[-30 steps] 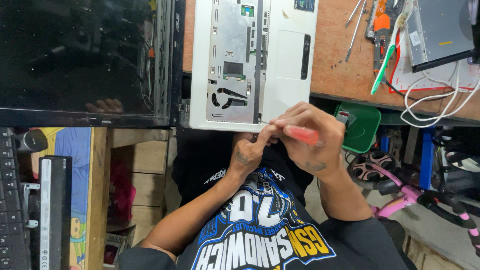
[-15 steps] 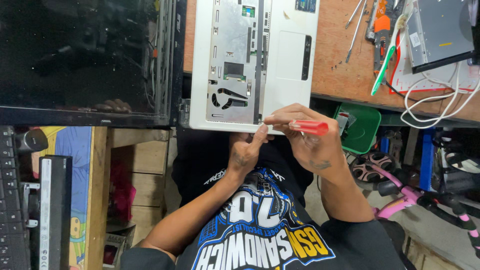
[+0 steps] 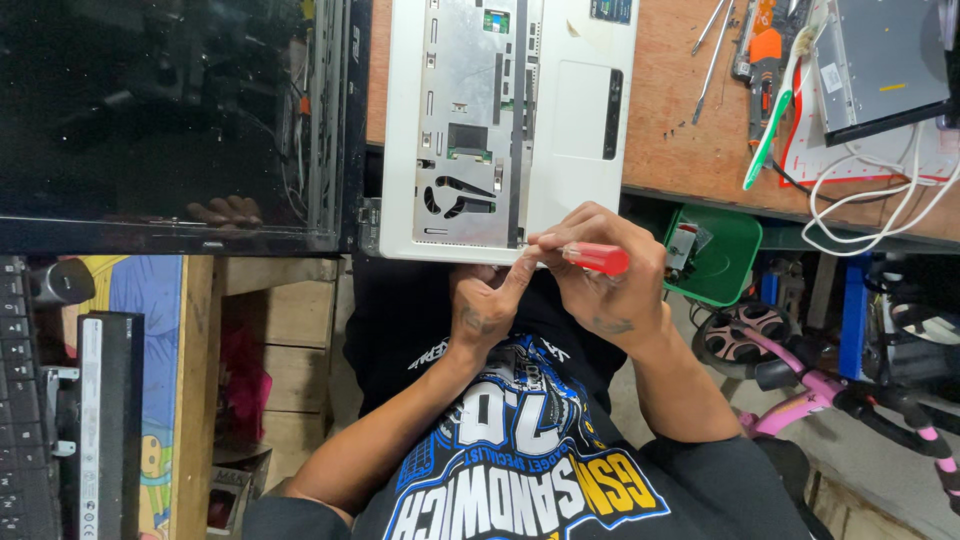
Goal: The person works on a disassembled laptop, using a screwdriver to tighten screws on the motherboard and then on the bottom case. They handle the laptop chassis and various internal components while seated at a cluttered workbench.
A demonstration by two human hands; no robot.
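One red-handled screwdriver (image 3: 594, 258), clamped in right hand (image 3: 610, 285) fingers, tip at white laptop base's (image 3: 505, 120) near edge; left hand (image 3: 485, 300) fingers loosely curled, steadying tip.

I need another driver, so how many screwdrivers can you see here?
3. A red one is in the right hand at the laptop edge. An orange one and a green one lie on the bench's right side. Others may be hidden.

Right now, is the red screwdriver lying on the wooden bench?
No, the right hand grips the red screwdriver at the laptop's near edge, beside the left hand.
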